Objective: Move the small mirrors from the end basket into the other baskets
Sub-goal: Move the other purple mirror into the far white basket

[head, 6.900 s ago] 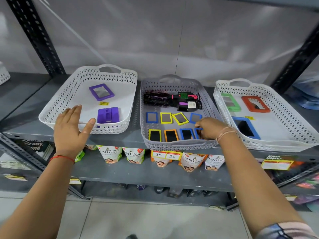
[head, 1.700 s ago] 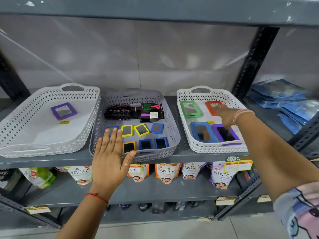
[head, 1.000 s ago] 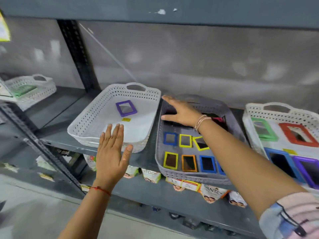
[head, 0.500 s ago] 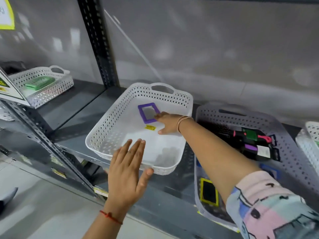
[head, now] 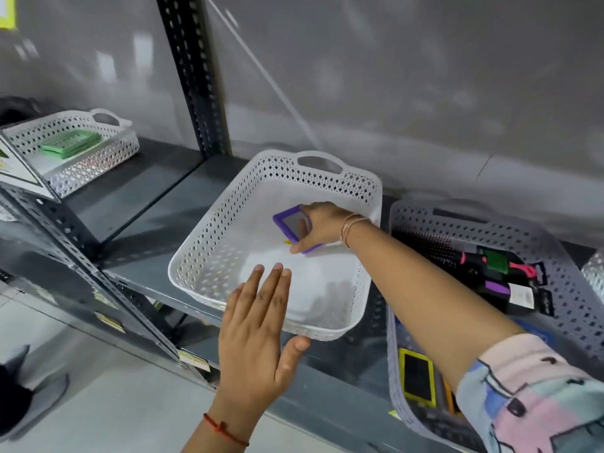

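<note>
A white perforated basket (head: pixel 209 259) sits on the grey shelf at the centre. Inside it my right hand (head: pixel 322 225) grips a purple-framed mirror (head: pixel 289 220), with fingers over its far edge and the thumb under its near edge; the mirror is tilted. My left hand (head: pixel 258 331) hovers open, palm down, in front of the basket's near rim and holds nothing. To the right stands a grey basket (head: pixel 568 299) with a yellow-framed small mirror (head: pixel 418 380) near its front; my right arm hides much of its floor.
A hairbrush and combs (head: pixel 490 273) lie at the back of the grey basket. Another white basket (head: pixel 98 158) with a green item stands at far left, beyond a black shelf upright (head: pixel 192 76). A lower shelf rail (head: pixel 108 302) runs diagonally below.
The view has swung left. My right hand crossed from the right-hand baskets into the white basket and closed on the purple mirror, tilting it. My left hand stayed open near the rim.
</note>
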The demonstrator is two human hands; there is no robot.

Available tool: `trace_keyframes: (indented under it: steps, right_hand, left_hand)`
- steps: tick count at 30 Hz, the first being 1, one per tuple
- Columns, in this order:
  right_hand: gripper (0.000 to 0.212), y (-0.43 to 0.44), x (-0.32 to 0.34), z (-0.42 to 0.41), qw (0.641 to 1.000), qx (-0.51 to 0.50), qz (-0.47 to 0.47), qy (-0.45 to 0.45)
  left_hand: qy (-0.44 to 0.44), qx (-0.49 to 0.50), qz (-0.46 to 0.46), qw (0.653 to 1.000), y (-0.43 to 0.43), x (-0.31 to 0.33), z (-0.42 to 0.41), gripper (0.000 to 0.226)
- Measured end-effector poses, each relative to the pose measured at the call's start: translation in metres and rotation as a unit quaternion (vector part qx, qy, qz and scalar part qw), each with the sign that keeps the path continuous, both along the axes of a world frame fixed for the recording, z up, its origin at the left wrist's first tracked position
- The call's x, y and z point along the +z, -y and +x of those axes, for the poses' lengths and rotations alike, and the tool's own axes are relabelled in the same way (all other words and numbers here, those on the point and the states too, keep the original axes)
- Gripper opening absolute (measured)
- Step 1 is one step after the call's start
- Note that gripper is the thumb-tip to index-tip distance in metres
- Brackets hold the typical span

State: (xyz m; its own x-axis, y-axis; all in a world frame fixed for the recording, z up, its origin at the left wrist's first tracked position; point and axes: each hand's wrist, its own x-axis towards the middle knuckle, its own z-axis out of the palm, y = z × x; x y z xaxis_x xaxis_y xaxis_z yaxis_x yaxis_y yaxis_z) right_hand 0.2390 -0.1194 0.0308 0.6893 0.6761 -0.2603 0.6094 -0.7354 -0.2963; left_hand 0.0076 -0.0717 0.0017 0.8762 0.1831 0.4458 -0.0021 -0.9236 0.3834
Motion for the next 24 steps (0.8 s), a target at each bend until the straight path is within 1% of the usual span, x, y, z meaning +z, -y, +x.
trace_keyframes:
  steps: [2, 4, 8, 10, 12, 14, 16, 20, 22, 24]
  right_hand:
    - [0.081, -0.006, -0.007, -0.003, 0.997, -0.009, -0.05, 0.054]
    - [0.086, -0.009, -0.01, -0.007, 0.995, -0.032, -0.054, 0.071]
    - [0.094, -0.002, -0.001, -0.006, 0.996, -0.049, -0.069, 0.015]
    - [0.105, 0.003, 0.006, -0.002, 0.996, -0.02, -0.085, 0.008]
    - [0.114, 0.008, 0.01, 0.002, 0.995, 0.036, -0.095, -0.007]
    - [0.112, 0.012, 0.009, 0.004, 0.993, 0.061, -0.089, -0.05]
    - [0.098, 0.016, 0.007, 0.004, 0.993, 0.053, -0.069, -0.081]
    - [0.078, 0.019, 0.008, 0.005, 0.996, 0.058, -0.051, -0.033]
    - [0.076, 0.019, 0.008, 0.004, 0.997, 0.054, -0.048, -0.026]
    - [0.083, 0.02, 0.006, 0.002, 0.997, 0.056, -0.049, -0.021]
  left_hand:
    - [-0.001, -0.001, 0.0, 1.0, 0.0, 0.0, -0.001, 0.083]
    - [-0.003, -0.001, 0.001, 1.0, 0.0, 0.001, -0.002, 0.083]
    - [-0.009, -0.001, 0.0, 1.0, 0.001, 0.003, -0.001, 0.083]
    - [-0.008, -0.006, -0.009, 1.0, 0.0, 0.004, -0.002, 0.083]
    - [-0.003, -0.019, -0.024, 1.0, -0.001, 0.005, -0.003, 0.084]
    - [0.003, -0.036, -0.032, 0.999, -0.002, 0.005, -0.005, 0.085]
    - [0.005, -0.048, -0.038, 0.998, -0.003, 0.005, -0.005, 0.085]
    - [0.005, -0.053, -0.042, 0.998, -0.004, 0.007, -0.004, 0.086]
    - [0.006, -0.049, -0.044, 0.998, -0.003, 0.007, -0.003, 0.085]
    - [0.006, -0.044, -0.044, 0.998, -0.003, 0.007, -0.003, 0.085]
